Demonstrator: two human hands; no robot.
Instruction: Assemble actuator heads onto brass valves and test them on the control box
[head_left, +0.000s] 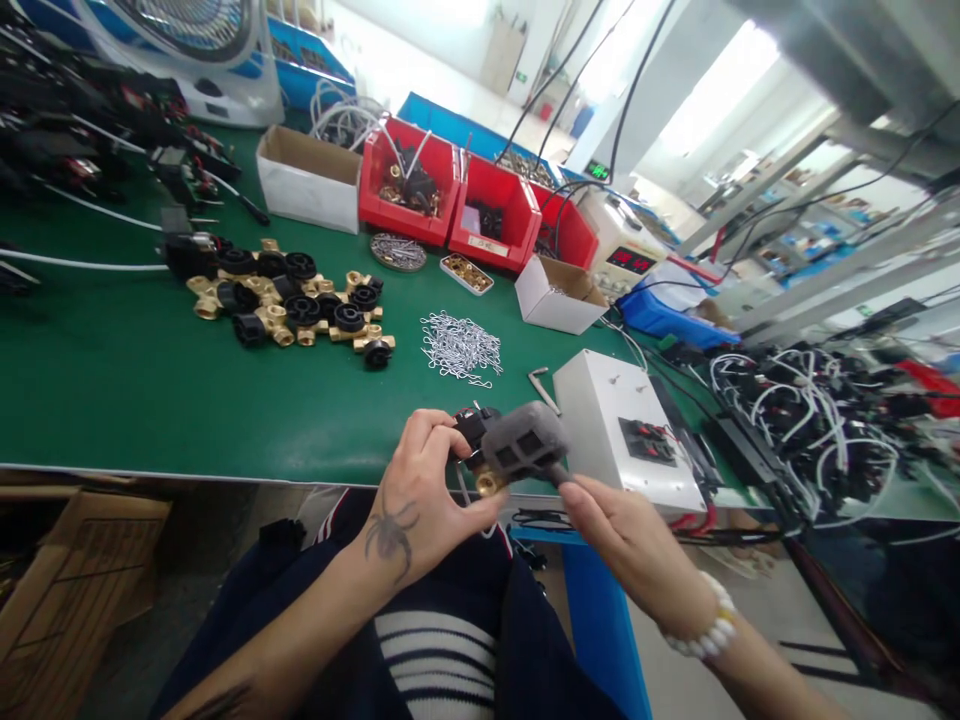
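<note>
While the left hand [424,475] grips a black-and-brass fitting [474,428] between fingers and thumb at the front edge of the bench [337,410], the right hand [630,540] is closed around the handle of a grey tool [525,440]. The tool's blurred head overlaps the fitting; contact cannot be told from where I stand. Just beyond, a bent rod [544,390] lies beside a white box [622,430]; loose clips [461,347] are piled to its left. Farther left sit brass pieces [285,300] with black caps. Behind the clips stand a carton [559,310] and red bins [410,222].
</note>
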